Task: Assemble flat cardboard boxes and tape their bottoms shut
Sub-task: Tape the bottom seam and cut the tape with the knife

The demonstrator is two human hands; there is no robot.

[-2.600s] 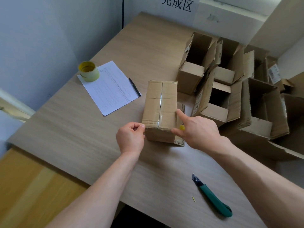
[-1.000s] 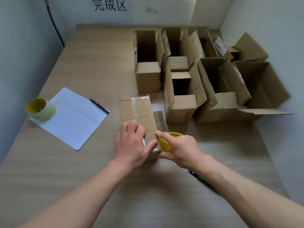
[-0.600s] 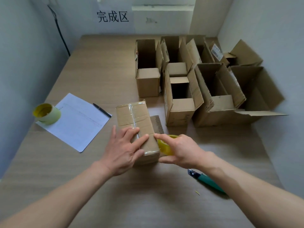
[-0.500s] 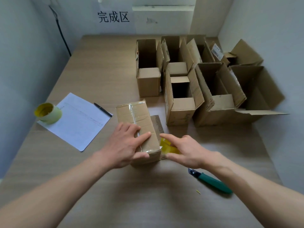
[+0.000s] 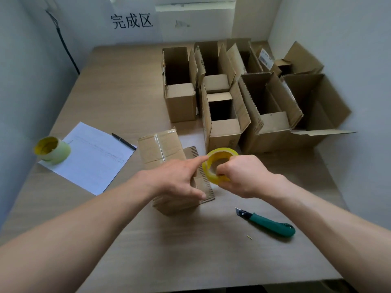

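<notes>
Single head-worn wide-angle view, looking forward and steeply down over the table (image 5: 118,85). Both forearms entering from the bottom edge, left hand (image 5: 175,178) and right hand (image 5: 243,176) close, near frame centre. Far wall and corner across the top. Edges bowed by lens distortion. No second view to compare.

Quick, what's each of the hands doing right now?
Left hand: open, index finger stretched to the tape roll, over the taped box.
Right hand: closed around that tape roll.
</notes>
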